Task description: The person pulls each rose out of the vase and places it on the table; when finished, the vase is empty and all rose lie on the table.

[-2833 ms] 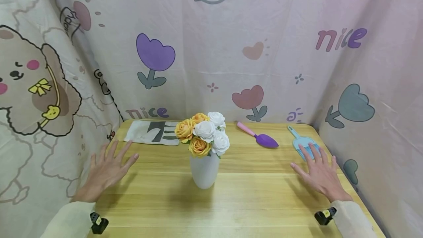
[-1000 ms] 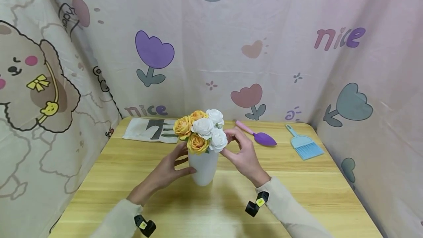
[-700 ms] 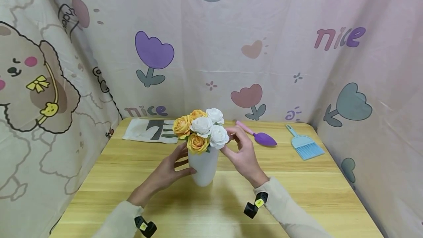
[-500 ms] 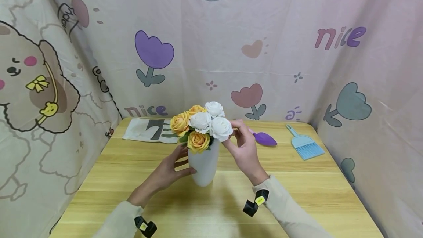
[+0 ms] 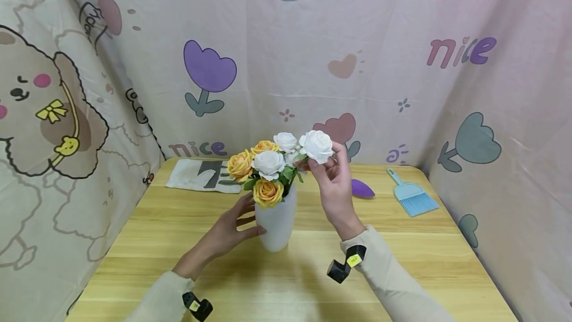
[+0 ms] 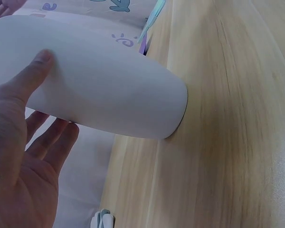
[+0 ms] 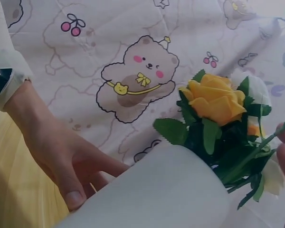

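Note:
A white vase (image 5: 274,227) stands upright on the wooden table, full of roses. My left hand (image 5: 230,230) grips its left side; in the left wrist view the thumb lies across the vase (image 6: 109,90) with the fingers round the other side. Up and to the right of the bunch, my right hand (image 5: 335,188) pinches a white rose (image 5: 316,146) just below its bloom. Its green stem (image 7: 256,152) slants down to the vase mouth in the right wrist view. Still in the vase are yellow-orange roses (image 5: 268,193) and other white roses (image 5: 268,164).
At the back left lies a flat white-and-grey cloth item (image 5: 201,175). Behind my right hand shows the purple blade of a small trowel (image 5: 362,189), its handle hidden. A light blue dustpan with a brush (image 5: 413,198) lies at the right. Printed curtains (image 5: 277,63) enclose the table.
Both hands came in from the table's sides to the vase. My right hand took hold of a white rose and drew it up and right from the bunch; the left hand has stayed on the vase.

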Action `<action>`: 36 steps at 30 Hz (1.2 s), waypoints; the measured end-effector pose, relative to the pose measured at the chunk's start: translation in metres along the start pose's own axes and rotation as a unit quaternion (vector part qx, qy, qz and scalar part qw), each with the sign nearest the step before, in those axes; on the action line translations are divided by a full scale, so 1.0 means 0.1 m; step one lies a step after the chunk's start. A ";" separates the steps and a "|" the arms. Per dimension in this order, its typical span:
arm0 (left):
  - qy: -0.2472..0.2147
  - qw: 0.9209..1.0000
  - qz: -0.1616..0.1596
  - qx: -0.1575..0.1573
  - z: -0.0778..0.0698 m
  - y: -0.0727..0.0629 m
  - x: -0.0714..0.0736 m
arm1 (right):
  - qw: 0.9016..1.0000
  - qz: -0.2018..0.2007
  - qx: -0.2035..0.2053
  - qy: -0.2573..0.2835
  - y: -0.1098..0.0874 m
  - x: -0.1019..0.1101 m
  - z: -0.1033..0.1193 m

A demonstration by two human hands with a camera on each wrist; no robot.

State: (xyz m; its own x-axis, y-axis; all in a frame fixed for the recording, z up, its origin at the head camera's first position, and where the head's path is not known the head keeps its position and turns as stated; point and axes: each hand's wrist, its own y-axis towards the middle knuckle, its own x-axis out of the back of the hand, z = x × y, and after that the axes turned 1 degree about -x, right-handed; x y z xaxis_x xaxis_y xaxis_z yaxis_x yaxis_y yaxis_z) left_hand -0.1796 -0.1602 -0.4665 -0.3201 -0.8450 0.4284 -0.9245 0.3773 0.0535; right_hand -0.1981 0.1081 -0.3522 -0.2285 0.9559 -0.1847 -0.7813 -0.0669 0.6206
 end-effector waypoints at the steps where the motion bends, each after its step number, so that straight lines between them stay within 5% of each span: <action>1: -0.001 1.000 0.000 0.000 0.00 0.00 0.00 | 1.000 0.001 0.003 0.001 0.00 -0.01 -0.01; 19: -0.007 1.000 -0.002 0.016 0.01 0.01 -0.01 | 0.997 0.026 0.065 -0.029 0.06 -0.01 0.05; 25: -0.010 1.000 -0.003 0.011 0.01 0.00 0.00 | 0.994 -0.039 0.101 -0.026 0.30 0.09 0.29; 29: -0.009 1.000 -0.006 0.015 0.01 0.01 -0.02 | 0.988 -0.093 0.119 0.036 0.47 0.22 0.53; 36: -0.005 1.000 -0.011 0.018 0.02 0.01 -0.04 | 0.958 -0.211 0.160 0.114 0.65 0.62 0.91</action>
State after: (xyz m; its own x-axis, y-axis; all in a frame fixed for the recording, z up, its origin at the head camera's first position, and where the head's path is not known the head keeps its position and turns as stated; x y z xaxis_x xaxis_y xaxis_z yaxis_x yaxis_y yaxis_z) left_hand -0.1800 -0.1570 -0.4696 -0.3012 -0.8565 0.4192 -0.9381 0.3451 0.0311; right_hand -0.2100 0.1893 -0.2535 -0.0812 0.7894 -0.6085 -0.6219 0.4370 0.6498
